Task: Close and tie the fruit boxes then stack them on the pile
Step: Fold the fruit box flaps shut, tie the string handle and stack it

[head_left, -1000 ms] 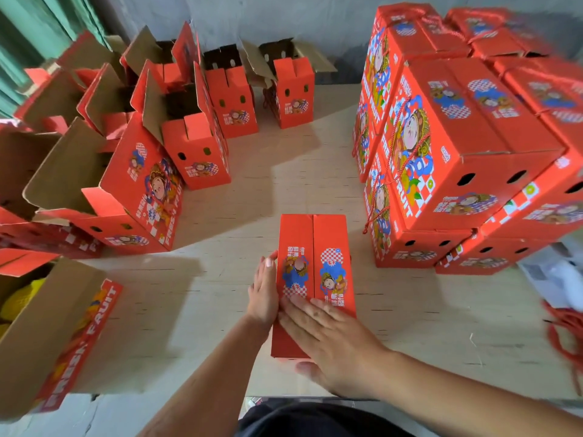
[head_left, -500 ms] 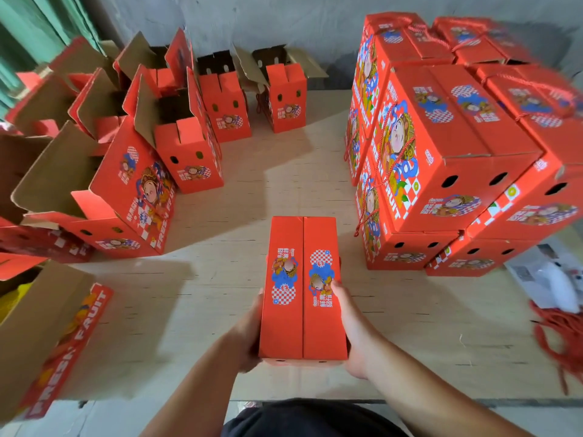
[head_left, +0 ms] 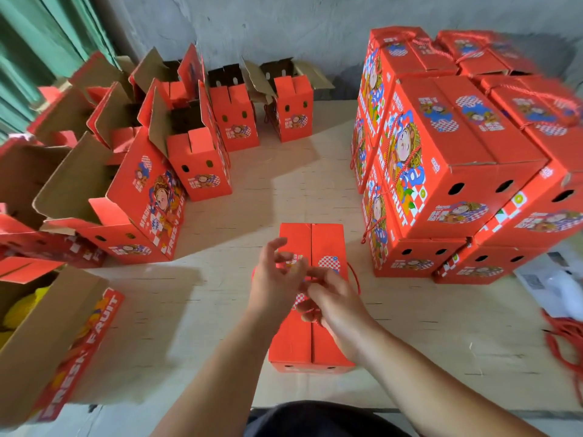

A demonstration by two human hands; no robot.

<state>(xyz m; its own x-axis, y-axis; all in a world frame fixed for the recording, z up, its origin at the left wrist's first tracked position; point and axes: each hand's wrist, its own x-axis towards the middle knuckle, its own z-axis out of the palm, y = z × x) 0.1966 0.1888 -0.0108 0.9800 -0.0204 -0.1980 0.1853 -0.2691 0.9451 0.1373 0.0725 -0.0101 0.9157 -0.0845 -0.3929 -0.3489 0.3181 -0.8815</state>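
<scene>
Starting at far left: open boxes (head_left: pixel 148 197) crowd the counter (head_left: pixel 195 310), flaps up, untied, so much work is left. At centre near the front edge, one closed box (head_left: pixel 310 342) lies flaps shut. Left hand (head_left: pixel 277 282) hovers over it, fingers loosely curled, its grip blurred, cannot tell. Right hand (head_left: pixel 334 301) pinches the red cord (head_left: pixel 355 275); tying appears underway. To the right the pile (head_left: pixel 457 171) of tied boxes stands several high. Spare cords (head_left: pixel 564 342) lie at far right.
</scene>
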